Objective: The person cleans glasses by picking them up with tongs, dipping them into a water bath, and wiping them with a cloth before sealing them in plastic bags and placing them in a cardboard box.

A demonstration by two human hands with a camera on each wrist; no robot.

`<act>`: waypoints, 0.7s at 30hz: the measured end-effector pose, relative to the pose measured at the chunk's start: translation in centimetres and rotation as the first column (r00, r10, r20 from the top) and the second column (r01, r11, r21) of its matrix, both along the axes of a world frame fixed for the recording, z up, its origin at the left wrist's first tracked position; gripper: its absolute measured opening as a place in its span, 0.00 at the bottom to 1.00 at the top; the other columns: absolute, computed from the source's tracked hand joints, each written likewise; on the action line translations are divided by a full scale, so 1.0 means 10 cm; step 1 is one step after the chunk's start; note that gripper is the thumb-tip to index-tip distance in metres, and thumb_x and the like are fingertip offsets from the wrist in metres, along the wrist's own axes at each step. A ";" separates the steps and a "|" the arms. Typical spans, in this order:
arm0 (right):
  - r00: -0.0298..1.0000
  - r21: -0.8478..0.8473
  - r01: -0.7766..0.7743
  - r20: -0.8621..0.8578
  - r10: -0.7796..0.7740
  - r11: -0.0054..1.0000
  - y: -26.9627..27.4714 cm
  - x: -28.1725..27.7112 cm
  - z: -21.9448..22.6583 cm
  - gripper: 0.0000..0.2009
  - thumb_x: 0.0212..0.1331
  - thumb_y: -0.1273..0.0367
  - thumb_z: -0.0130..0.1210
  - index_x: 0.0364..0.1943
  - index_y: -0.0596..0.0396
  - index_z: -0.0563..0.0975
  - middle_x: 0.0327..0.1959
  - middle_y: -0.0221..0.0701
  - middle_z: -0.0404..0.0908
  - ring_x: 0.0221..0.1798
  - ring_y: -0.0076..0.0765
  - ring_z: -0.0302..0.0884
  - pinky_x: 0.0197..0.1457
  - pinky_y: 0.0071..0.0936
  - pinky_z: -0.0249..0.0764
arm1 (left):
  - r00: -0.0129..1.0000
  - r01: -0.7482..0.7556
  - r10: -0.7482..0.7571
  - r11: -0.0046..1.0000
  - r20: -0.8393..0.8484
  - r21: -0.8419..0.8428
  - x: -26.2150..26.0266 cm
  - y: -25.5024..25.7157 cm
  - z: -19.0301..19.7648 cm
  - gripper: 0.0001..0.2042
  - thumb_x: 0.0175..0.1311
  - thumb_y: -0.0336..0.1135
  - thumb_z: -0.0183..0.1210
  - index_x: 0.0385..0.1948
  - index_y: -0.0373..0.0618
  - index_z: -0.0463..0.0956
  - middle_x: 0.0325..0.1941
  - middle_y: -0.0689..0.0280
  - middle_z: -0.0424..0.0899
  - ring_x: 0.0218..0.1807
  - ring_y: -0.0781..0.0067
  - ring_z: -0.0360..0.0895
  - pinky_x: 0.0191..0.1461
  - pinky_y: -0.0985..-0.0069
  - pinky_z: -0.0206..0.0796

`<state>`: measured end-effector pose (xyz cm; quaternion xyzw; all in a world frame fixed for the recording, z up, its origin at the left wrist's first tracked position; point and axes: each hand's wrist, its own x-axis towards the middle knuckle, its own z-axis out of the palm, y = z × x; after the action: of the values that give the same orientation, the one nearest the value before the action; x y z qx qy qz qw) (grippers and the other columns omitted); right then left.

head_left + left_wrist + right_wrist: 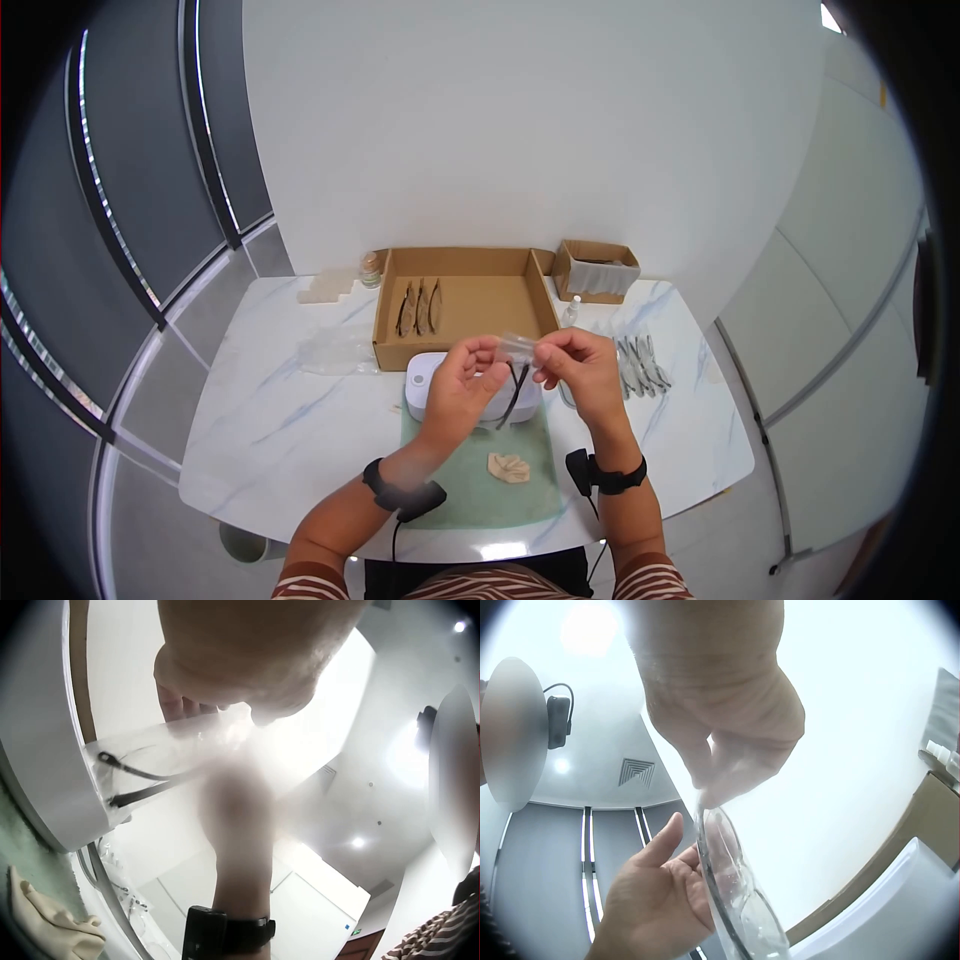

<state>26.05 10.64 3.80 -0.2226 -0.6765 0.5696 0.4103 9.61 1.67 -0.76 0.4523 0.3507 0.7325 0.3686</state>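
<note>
A pair of eyeglasses with dark temples [514,402] is in a clear plastic bag [517,345], raised over the white appliance in the head view. My right hand [583,372] pinches the bag's upper right part between thumb and fingers. On the other side, my left hand [462,388] has its fingers extended against the bag, the thumb standing apart. In the right wrist view the lenses [726,834] hang below the right fingertips, with the left hand [656,904] behind them. Crossed dark temples [142,796] show through the plastic in the left wrist view.
The white appliance [421,372] sits on a green mat [450,490] with a crumpled beige cloth [508,467]. Behind is a shallow cardboard box [490,290] with several bagged glasses. More bagged glasses [642,365] lie right, near a small bottle [571,311] and a smaller box [598,285].
</note>
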 end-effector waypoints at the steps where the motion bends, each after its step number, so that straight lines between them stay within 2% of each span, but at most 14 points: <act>1: 0.997 -0.017 0.050 -0.052 -0.051 0.999 -0.01 0.05 0.04 0.08 0.66 0.69 0.64 0.36 0.61 0.83 0.28 0.31 0.84 0.28 0.23 0.82 0.28 0.19 0.75 | 0.999 0.050 -0.050 0.998 -0.015 0.025 0.03 0.02 -0.01 0.17 0.71 0.35 0.64 0.55 0.36 0.73 0.47 0.63 0.82 0.51 0.75 0.79 0.56 0.77 0.72; 2: 0.989 -0.037 0.102 -0.104 -0.105 0.994 -0.02 0.10 0.07 0.08 0.66 0.69 0.63 0.36 0.62 0.82 0.28 0.32 0.84 0.28 0.25 0.83 0.27 0.20 0.75 | 0.992 0.079 -0.086 0.994 -0.098 -0.077 0.01 0.05 -0.09 0.22 0.68 0.35 0.67 0.58 0.36 0.71 0.51 0.60 0.82 0.55 0.73 0.79 0.61 0.74 0.71; 3: 0.988 -0.032 0.116 -0.099 -0.118 0.993 -0.05 0.15 0.11 0.08 0.66 0.69 0.63 0.36 0.62 0.82 0.28 0.32 0.84 0.28 0.25 0.83 0.27 0.20 0.75 | 0.991 0.093 -0.099 0.993 -0.093 -0.071 0.02 0.03 -0.08 0.22 0.68 0.35 0.67 0.58 0.36 0.71 0.51 0.60 0.82 0.55 0.73 0.79 0.61 0.74 0.71; 5: 0.976 -0.049 0.165 -0.134 -0.170 0.985 -0.10 0.27 0.20 0.09 0.67 0.68 0.63 0.36 0.61 0.82 0.29 0.32 0.84 0.28 0.26 0.83 0.27 0.20 0.75 | 0.891 0.146 -0.215 0.969 -0.399 -0.198 0.06 -0.01 -0.03 0.22 0.64 0.35 0.69 0.57 0.37 0.74 0.52 0.59 0.84 0.56 0.72 0.80 0.61 0.72 0.71; 9: 0.983 0.015 0.182 0.014 -0.182 0.983 -0.25 0.64 0.29 0.11 0.66 0.67 0.64 0.41 0.63 0.82 0.31 0.32 0.85 0.31 0.25 0.83 0.31 0.19 0.75 | 0.816 0.202 -0.319 0.939 -0.483 -0.279 0.16 -0.11 0.05 0.20 0.62 0.33 0.69 0.53 0.38 0.77 0.54 0.57 0.85 0.57 0.69 0.82 0.61 0.71 0.72; 11: 0.965 0.110 0.248 0.064 -0.256 0.963 -0.29 0.84 0.28 0.12 0.65 0.67 0.65 0.44 0.61 0.83 0.32 0.30 0.85 0.33 0.24 0.83 0.34 0.20 0.76 | 0.753 0.072 -0.146 0.987 -0.641 -0.140 0.22 -0.16 0.08 0.15 0.60 0.32 0.69 0.47 0.38 0.80 0.43 0.58 0.86 0.48 0.68 0.84 0.56 0.72 0.74; 12: 0.940 0.208 0.293 0.113 -0.321 0.933 -0.31 0.95 0.27 0.13 0.64 0.67 0.66 0.48 0.60 0.84 0.33 0.29 0.86 0.36 0.23 0.82 0.37 0.20 0.77 | 0.747 0.087 -0.158 0.986 -0.646 -0.141 0.24 -0.18 0.08 0.15 0.60 0.32 0.69 0.47 0.38 0.80 0.43 0.58 0.86 0.48 0.68 0.84 0.56 0.72 0.74; 14: 0.911 0.299 0.311 0.178 -0.373 0.902 -0.40 1.15 0.32 0.15 0.62 0.67 0.67 0.50 0.58 0.84 0.34 0.28 0.85 0.38 0.23 0.82 0.39 0.21 0.77 | 0.547 -0.020 -0.060 0.996 -0.835 -0.085 0.29 -0.22 0.08 0.17 0.57 0.33 0.71 0.48 0.39 0.80 0.45 0.56 0.86 0.48 0.59 0.84 0.55 0.69 0.74; 15: 0.877 0.388 0.301 0.247 -0.412 0.871 -0.46 1.24 0.36 0.16 0.61 0.67 0.68 0.52 0.57 0.84 0.34 0.28 0.85 0.39 0.23 0.81 0.41 0.21 0.77 | 0.542 -0.005 -0.070 0.996 -0.837 -0.087 0.33 -0.22 0.06 0.17 0.57 0.33 0.71 0.48 0.39 0.80 0.45 0.56 0.86 0.48 0.59 0.84 0.55 0.69 0.74; 17: 0.866 0.373 0.270 0.308 -0.393 0.888 -0.57 1.38 0.36 0.16 0.57 0.66 0.70 0.50 0.54 0.85 0.34 0.29 0.85 0.40 0.27 0.83 0.41 0.24 0.78 | 0.420 0.026 -0.049 0.999 -0.906 -0.042 0.43 -0.22 0.00 0.17 0.55 0.33 0.71 0.45 0.41 0.80 0.43 0.57 0.85 0.45 0.53 0.83 0.51 0.65 0.75; 18: 0.827 0.491 0.143 0.417 -0.376 0.859 -0.60 1.45 0.32 0.16 0.57 0.65 0.70 0.48 0.53 0.85 0.34 0.30 0.86 0.39 0.30 0.83 0.41 0.27 0.78 | 0.418 0.038 -0.060 0.998 -0.906 -0.049 0.49 -0.22 -0.01 0.17 0.55 0.33 0.71 0.45 0.41 0.80 0.43 0.57 0.85 0.45 0.53 0.83 0.51 0.65 0.75; 19: 0.771 0.581 -0.001 0.518 -0.370 0.814 -0.63 1.50 0.27 0.16 0.56 0.64 0.71 0.47 0.52 0.85 0.34 0.31 0.86 0.38 0.34 0.83 0.41 0.29 0.78 | 0.327 0.073 -0.057 0.997 -0.943 -0.035 0.55 -0.22 0.00 0.16 0.54 0.33 0.71 0.44 0.42 0.80 0.41 0.58 0.84 0.45 0.53 0.82 0.49 0.63 0.74; 20: 0.745 0.613 -0.030 0.541 -0.391 0.789 -0.68 1.54 0.20 0.14 0.55 0.62 0.71 0.43 0.51 0.86 0.34 0.33 0.85 0.38 0.40 0.82 0.40 0.35 0.78 | 0.231 0.108 -0.048 0.994 -0.972 -0.023 0.60 -0.21 0.01 0.15 0.53 0.32 0.71 0.42 0.43 0.81 0.40 0.60 0.84 0.44 0.53 0.82 0.47 0.62 0.74; 21: 0.744 0.611 -0.019 0.537 -0.397 0.791 -0.71 1.59 0.13 0.14 0.55 0.62 0.71 0.43 0.51 0.86 0.34 0.33 0.85 0.38 0.40 0.82 0.40 0.35 0.78 | 0.225 0.118 -0.053 0.993 -0.973 -0.027 0.66 -0.20 0.02 0.15 0.53 0.32 0.71 0.42 0.43 0.81 0.40 0.60 0.84 0.44 0.53 0.82 0.47 0.62 0.74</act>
<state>41.94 3.55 5.10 -0.3382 -0.8869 0.1769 0.2601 16.19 -0.29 -0.55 0.8368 0.4591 0.2817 0.0988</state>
